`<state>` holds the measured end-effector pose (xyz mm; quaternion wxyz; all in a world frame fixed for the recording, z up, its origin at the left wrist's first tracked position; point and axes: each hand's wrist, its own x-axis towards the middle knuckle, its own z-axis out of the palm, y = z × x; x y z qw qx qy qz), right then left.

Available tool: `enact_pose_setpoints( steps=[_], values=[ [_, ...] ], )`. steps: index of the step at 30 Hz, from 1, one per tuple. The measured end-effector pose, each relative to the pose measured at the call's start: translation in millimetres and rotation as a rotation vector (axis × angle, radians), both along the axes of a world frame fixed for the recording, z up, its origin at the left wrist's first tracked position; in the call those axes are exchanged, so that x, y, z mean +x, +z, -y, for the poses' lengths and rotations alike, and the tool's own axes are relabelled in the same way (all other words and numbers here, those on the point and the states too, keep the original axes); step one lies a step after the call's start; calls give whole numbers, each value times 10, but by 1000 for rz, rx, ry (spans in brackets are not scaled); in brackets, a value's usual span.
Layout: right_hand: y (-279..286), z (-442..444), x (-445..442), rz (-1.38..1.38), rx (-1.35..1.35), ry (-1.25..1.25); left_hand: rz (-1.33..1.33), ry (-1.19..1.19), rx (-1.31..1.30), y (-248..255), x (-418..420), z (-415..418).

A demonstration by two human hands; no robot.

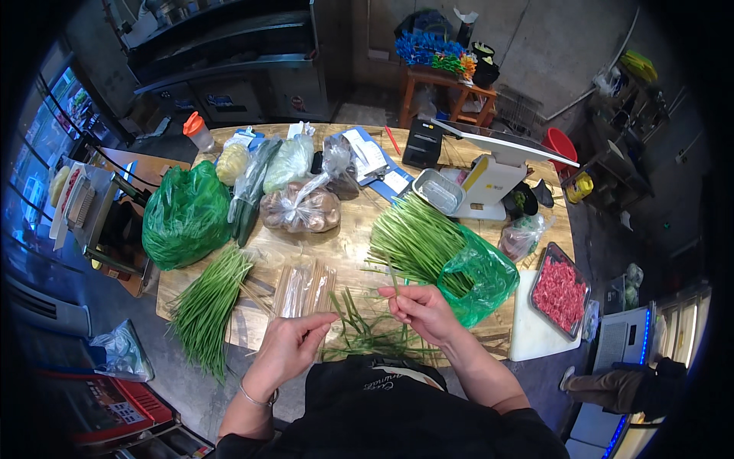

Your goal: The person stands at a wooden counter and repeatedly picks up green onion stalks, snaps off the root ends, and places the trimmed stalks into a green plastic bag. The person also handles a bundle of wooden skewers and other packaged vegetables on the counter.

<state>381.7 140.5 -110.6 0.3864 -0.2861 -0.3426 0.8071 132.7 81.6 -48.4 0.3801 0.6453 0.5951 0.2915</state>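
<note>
My right hand (421,312) pinches a thin green vegetable stalk (393,269) between thumb and fingertips, above the table's near edge. To its left, my left hand (292,344) has its index finger and thumb close together; whether a stalk is between them is unclear. Loose short green stalk pieces (367,335) lie between and below my hands. Beyond my left hand is a plastic pack of bamboo skewers (304,287). A bundle of green chive-like stalks (209,310) hangs over the near edge at left. A thicker heap of long stalks (421,244) spills from a green plastic bag (484,275).
On the wooden table (355,252) stand a full green bag (186,215), bagged cucumbers (252,189), bagged mushrooms (300,209) and clipboards (367,158). A monitor on a stand (487,183) rises at right. A tray of cut raw meat (561,292) overlaps a white cutting board (533,333).
</note>
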Motion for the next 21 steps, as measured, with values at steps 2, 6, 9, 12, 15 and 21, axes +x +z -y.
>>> enact_pose_setpoints(
  steps=[2,6,9,12,15,21],
  values=[
    [-90,6,41,17,62,22,-47,-15,-9,67,8,-4],
    [-147,49,52,-21,12,27,-115,-66,-13,180,46,-46],
    [-140,46,22,-75,-111,87,-120,-93,23,124,123,-78],
    [-428,148,-55,-113,-176,227,-183,-123,-26,39,221,-128],
    [-746,180,-71,45,-125,335,-111,-80,-6,-198,103,-69],
    [-2016,-650,80,1348,810,-194,-21,123,-147,-135,-171,85]
  ],
)
